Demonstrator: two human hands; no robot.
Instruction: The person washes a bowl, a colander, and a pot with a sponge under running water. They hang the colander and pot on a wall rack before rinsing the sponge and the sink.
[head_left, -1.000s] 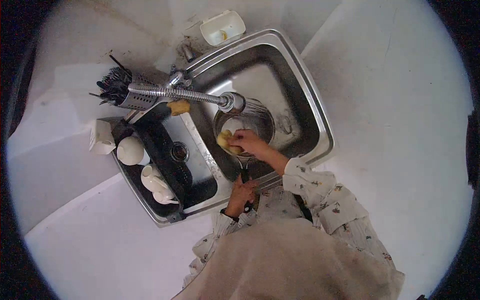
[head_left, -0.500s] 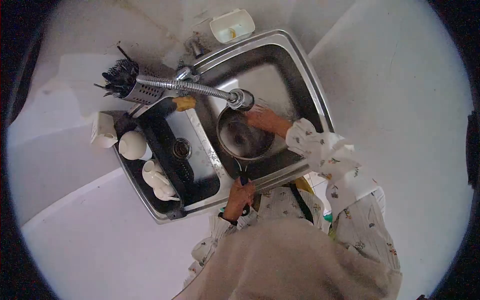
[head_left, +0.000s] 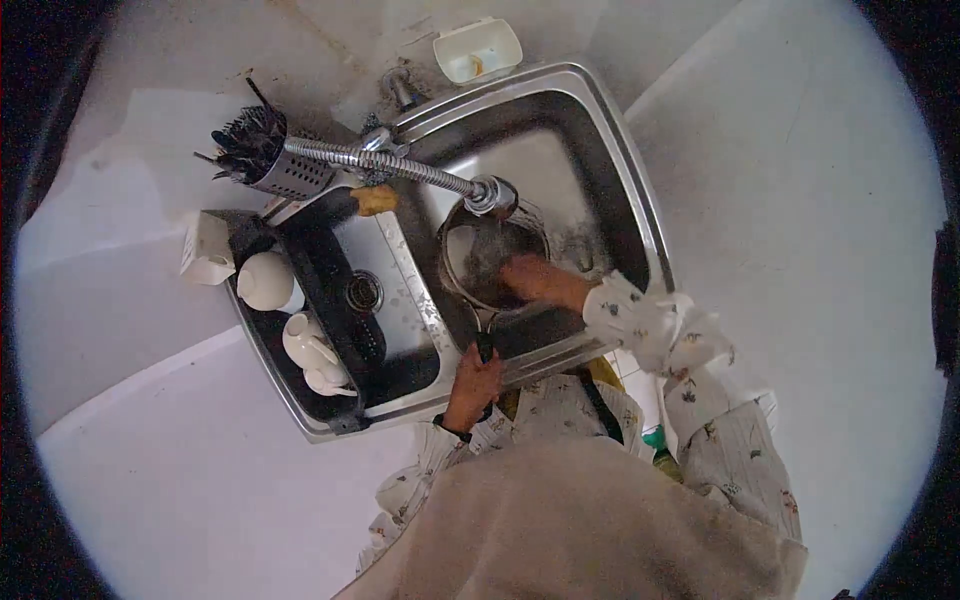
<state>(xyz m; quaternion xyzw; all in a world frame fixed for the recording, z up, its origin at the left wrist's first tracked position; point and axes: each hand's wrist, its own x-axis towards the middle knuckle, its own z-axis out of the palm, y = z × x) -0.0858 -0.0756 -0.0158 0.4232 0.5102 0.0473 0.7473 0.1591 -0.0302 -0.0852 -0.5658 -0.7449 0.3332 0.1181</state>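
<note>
A round frying pan (head_left: 462, 262) rests in the right basin of the steel sink, its handle pointing toward my body. My left hand (head_left: 474, 388) is closed round the black handle at the sink's front edge. Inside the pan, near its right side, is my right hand (head_left: 535, 281), palm down; its fingers are smeared by motion and partly lost against the dark pan, so whatever they may hold does not show. Directly over the pan's far rim hangs the flexible metal faucet (head_left: 490, 195), with water falling into the pan.
A drying rack (head_left: 330, 290) with white cups (head_left: 266, 281) spans the left basin. Behind it stands a perforated cutlery holder (head_left: 290, 178). A yellow sponge (head_left: 375, 200) lies by the divider. At the back sits a white soap dish (head_left: 478, 52).
My right hand has moved from the pan's far right rim down toward its near right side. My left hand keeps hold of the handle. The whole view has shifted slightly.
</note>
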